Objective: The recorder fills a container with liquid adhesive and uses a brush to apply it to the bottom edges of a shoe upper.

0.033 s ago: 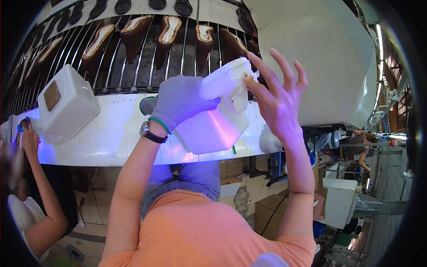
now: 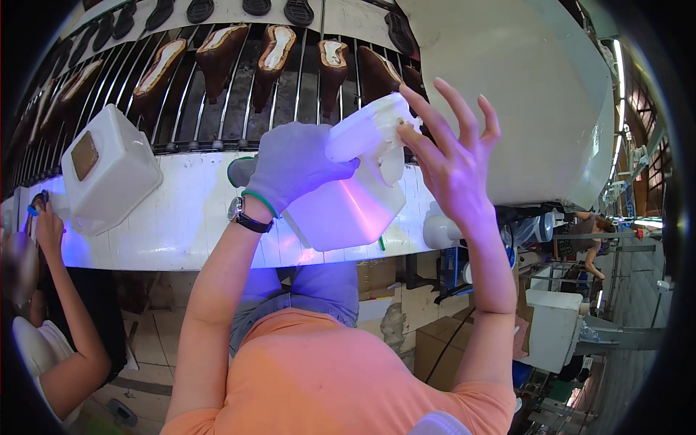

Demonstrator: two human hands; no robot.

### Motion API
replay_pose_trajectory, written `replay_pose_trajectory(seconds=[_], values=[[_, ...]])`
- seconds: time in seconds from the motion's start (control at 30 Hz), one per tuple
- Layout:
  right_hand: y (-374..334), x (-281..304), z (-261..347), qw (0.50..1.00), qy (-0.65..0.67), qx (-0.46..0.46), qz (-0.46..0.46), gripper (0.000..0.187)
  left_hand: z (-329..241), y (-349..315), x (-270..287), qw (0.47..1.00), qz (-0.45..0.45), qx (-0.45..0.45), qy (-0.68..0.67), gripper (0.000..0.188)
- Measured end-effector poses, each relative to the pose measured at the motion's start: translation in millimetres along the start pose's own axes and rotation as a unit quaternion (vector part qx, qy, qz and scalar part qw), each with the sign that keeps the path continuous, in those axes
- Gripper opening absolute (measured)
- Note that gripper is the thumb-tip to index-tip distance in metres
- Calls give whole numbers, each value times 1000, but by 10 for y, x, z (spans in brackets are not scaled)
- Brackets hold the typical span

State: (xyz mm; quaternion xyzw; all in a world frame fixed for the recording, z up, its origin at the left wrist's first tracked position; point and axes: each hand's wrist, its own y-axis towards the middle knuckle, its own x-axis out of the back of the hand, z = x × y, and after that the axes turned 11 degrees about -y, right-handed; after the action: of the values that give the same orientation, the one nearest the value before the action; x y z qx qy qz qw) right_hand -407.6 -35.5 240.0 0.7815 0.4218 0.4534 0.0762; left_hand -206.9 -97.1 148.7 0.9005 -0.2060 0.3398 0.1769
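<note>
My left hand (image 2: 293, 163), in a grey glove with a green cuff, grips a white, plastic-looking piece with a ragged end (image 2: 370, 130). What exactly the piece is, I cannot make out. My bare right hand (image 2: 453, 156) has its thumb and index finger at that ragged end, by a small brown spot, while the other fingers are spread upward. Under my hands a white, angular block-like container (image 2: 348, 217) sits on the white bench (image 2: 196, 217), lit violet. Left of my gloved wrist lies a grey item with a green edge (image 2: 241, 172), partly hidden.
Beyond the bench, brown shoe uppers with white bottoms (image 2: 275, 54) rest on a roller conveyor (image 2: 235, 94). Dark soles (image 2: 199, 10) line its far side. A white tub with a tan patch (image 2: 112, 174) stands left. A large pale panel (image 2: 515, 94) rises right. A co-worker's hand (image 2: 49, 228) is far left.
My right hand and its fingers have shifted very slightly. My left hand and the white piece stay in place.
</note>
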Motion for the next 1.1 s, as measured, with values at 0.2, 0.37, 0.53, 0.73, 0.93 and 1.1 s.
replay_pose_trajectory(seconds=[0.2, 0.37, 0.53, 0.73, 0.93, 1.1], values=[[63, -55, -132, 988, -56, 146, 18, 7, -16, 21, 2, 1000, 12, 3, -13, 47], [124, -179, -221, 984, -38, 176, 9, 13, 41, 3, -7, 1000, 4, 0, -8, 48], [306, -283, -214, 991, 62, 119, 8, 10, 75, -26, -20, 1000, -4, -21, -19, 49], [341, -219, -202, 948, 306, 9, 90, 10, 122, -90, -16, 999, -17, -17, -29, 50], [439, 52, -114, 873, 404, -76, 263, 8, 220, -209, -14, 995, -43, -34, -81, 50], [653, 193, 148, 765, 535, -133, 332, 8, 324, -343, -8, 998, -36, -4, -57, 52]])
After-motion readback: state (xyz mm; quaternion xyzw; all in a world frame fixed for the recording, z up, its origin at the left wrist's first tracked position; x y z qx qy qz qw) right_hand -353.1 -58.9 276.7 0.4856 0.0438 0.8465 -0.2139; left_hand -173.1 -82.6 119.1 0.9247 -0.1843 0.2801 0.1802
